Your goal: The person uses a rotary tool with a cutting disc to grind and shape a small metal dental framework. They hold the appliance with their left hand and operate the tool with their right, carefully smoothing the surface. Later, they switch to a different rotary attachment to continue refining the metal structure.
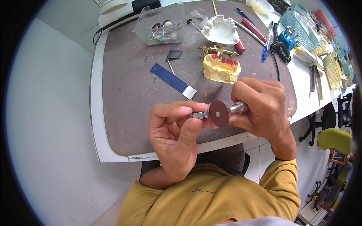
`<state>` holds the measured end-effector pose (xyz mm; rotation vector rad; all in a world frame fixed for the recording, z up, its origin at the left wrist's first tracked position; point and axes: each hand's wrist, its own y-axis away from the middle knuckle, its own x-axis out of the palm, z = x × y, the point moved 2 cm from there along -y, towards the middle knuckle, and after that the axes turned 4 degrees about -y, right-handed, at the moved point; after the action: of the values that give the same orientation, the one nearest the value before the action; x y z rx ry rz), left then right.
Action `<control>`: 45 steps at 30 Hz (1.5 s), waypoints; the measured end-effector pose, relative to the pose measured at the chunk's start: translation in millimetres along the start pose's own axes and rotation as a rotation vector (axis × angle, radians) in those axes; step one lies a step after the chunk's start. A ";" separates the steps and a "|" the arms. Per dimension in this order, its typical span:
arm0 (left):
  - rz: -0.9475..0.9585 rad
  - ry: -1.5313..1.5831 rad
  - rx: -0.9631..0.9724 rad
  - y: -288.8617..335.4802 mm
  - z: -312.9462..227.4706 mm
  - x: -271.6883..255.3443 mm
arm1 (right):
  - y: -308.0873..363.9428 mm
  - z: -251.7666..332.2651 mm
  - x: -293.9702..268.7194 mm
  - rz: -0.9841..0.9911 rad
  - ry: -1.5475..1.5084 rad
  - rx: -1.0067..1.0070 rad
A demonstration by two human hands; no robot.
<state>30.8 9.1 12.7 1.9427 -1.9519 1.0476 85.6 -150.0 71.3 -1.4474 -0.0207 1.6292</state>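
My left hand [173, 130] pinches a small grey metal dental bridge [200, 114] between thumb and fingers, close to the table's front edge. In my right hand [260, 107] is a silver rotary handpiece [238, 107], gripped in closed fingers. A dark red round cutting disc [220, 113] sits on the handpiece's tip. The disc's edge is right beside the bridge; whether they touch I cannot tell. Just beyond my hands stands a hinged dental model: its yellow plaster half [221, 71] carries red wax on the teeth, and its white plaster half [220, 30] is folded back.
A clear plastic box [161, 28] of small rotary bits stands at the back left. Nearer lie a dark blue strip [169, 78] with a white end and a black square piece [174, 55]. Pens, a coiled cord [281, 52] and a teal basket [298, 28] occupy the right.
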 end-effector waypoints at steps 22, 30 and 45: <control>-0.016 -0.030 -0.002 0.0 -0.8 0.6 | 1.5 -1.5 -1.8 0.017 0.016 0.010; -0.014 -0.024 0.007 -0.3 -1.2 1.2 | 0.3 -0.4 -1.2 -0.011 -0.008 0.008; -0.031 -0.047 0.017 -0.9 -4.9 4.2 | -0.7 -1.6 -3.2 -0.004 -0.011 0.019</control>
<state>29.5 8.7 19.1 2.0178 -1.9365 1.0236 86.9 -152.4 73.7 -1.4233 -0.0145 1.6296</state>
